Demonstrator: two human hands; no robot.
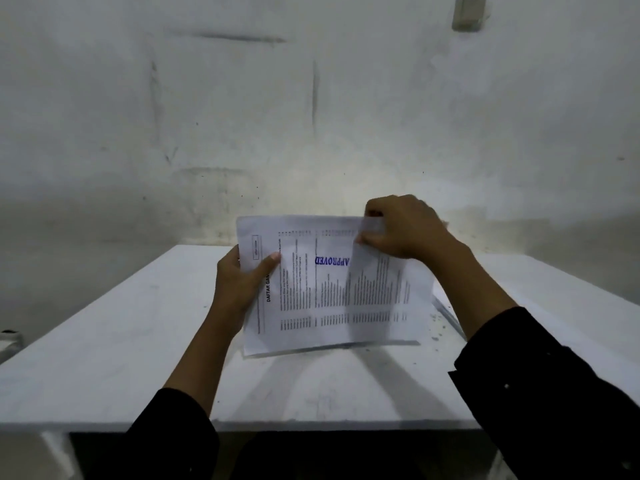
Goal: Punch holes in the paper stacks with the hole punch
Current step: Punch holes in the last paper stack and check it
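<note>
Hands: two, left hand (239, 285) and right hand (403, 228)
Paper stacks: one held paper stack (332, 289)
Tables: one white table (121, 358)
Wall fittings: one small box (468, 12)

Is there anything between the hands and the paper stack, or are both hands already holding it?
Nothing visible stands between. The left hand grips the paper stack at its left edge; the right hand pinches its top right corner. No hole punch is in view.
</note>
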